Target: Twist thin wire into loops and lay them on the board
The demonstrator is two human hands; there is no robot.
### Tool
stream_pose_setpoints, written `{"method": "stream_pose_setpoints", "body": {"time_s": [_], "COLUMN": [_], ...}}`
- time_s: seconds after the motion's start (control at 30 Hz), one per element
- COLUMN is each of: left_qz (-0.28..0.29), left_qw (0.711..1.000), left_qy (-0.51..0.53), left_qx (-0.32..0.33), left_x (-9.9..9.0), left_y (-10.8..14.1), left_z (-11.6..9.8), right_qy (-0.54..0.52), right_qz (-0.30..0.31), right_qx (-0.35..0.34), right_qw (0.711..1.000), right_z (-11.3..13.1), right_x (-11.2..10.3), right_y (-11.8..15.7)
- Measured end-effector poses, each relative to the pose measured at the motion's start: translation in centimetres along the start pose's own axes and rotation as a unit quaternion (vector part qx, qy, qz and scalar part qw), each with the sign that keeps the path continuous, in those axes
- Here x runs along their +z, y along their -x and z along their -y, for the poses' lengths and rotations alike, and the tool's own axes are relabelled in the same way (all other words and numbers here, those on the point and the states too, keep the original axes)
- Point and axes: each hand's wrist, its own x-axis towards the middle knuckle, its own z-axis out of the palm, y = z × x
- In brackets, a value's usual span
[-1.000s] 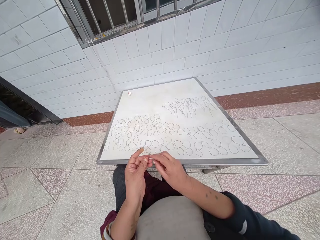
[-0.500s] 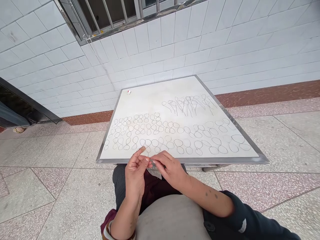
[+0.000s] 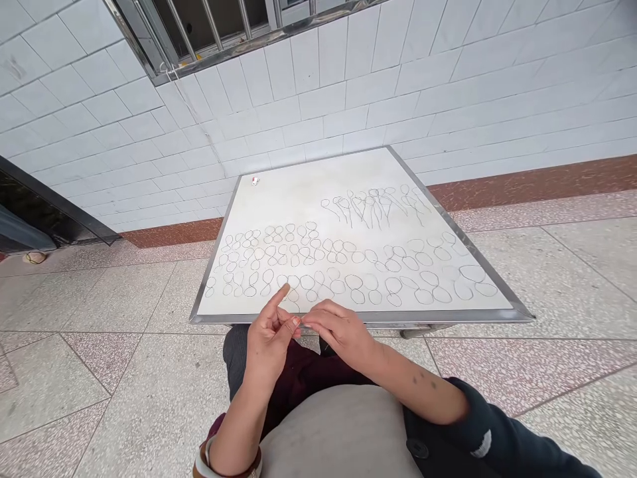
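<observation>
My left hand (image 3: 271, 338) is over the near edge of a white table (image 3: 298, 179), its thumb and a finger pinched on a thin wire while the index finger points up. Touching its fingertips, my right hand (image 3: 343, 332) pinches at the same spot. The wire is barely visible between them. Rows of thin dark wire loops (image 3: 354, 281), many shaped like a figure eight, lie across the near half of the table. Farther back on the right is a group of loops with long tails (image 3: 374, 206).
A small red and white object (image 3: 255, 180) lies at the table's far left corner. Behind the table stands a white tiled wall (image 3: 279, 113) with a barred window (image 3: 213, 26). My legs are under the near edge.
My hands have shifted slightly, with the fingertips now closer together. The view has tilted a little. The loops on the table look the same.
</observation>
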Motion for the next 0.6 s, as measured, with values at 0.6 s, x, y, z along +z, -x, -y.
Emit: {"method": "stream_pose_setpoints", "body": {"time_s": [0.6], "left_qz": [0.057], "left_qw": [0.994], "left_qy": [-0.090], "left_qx": [-0.032], "left_x": [-0.5], "left_y": [-1.5], "left_z": [-0.7], "right_qy": [0.046], "right_qz": [0.018], "right_qx": [-0.028], "right_qw": [0.998], "right_z": [-0.9], "right_x": [-0.7], "right_y": [0.0]}}
